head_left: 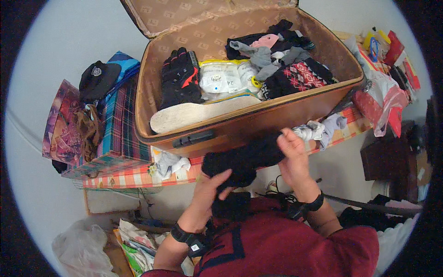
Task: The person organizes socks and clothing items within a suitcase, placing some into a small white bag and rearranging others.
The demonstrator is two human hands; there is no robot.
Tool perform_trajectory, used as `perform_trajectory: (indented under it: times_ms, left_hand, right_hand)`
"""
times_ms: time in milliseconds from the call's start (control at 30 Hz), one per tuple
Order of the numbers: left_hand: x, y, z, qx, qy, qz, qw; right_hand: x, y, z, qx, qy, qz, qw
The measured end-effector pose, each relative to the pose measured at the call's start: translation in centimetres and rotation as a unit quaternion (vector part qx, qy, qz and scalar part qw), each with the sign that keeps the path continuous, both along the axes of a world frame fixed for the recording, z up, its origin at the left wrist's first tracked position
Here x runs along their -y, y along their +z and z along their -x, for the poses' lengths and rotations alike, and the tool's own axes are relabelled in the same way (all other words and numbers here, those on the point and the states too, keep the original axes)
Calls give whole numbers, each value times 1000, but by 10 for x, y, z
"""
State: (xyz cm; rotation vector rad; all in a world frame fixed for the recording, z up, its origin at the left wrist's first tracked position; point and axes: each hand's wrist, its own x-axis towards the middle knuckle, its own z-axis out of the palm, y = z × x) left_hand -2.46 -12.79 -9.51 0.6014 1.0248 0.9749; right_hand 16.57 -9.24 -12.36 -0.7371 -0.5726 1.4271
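A black sock [247, 159], or a similar piece of black knit, is stretched between my two hands in front of the suitcase. My left hand [210, 187] grips its lower left end, thumb on top. At the upper right end, my right hand [294, 154] pinches the cloth between thumb and fingers. Just beyond stands the open brown suitcase [258, 111]. On its left side lie black gloves [177, 81] with red trim, a clear packet of white items [224, 78] and a pale insole [198, 114]. Crumpled socks [263, 60] and a patterned red-and-black knit [302, 76] fill the right side.
The suitcase rests on a checked orange cloth [117, 180]. White and grey socks [318, 131] lie by its right front, and a pale cloth [168, 164] by its left. A plaid box [122, 120] with a dark cap [98, 78] stands left; plastic bags [380, 99] sit right.
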Motion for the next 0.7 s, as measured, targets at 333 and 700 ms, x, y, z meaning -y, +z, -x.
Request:
perform_trajectory:
  times_ms: [333, 700]
  left_hand:
    - [-7, -14, -21, -85, 14, 19, 996]
    - [-27, -29, -73, 14, -139, 60, 988]
  right_hand:
    - [-7, -5, -81, -40, -10, -43, 998]
    - [20, -5, -140, -132, -172, -41, 975]
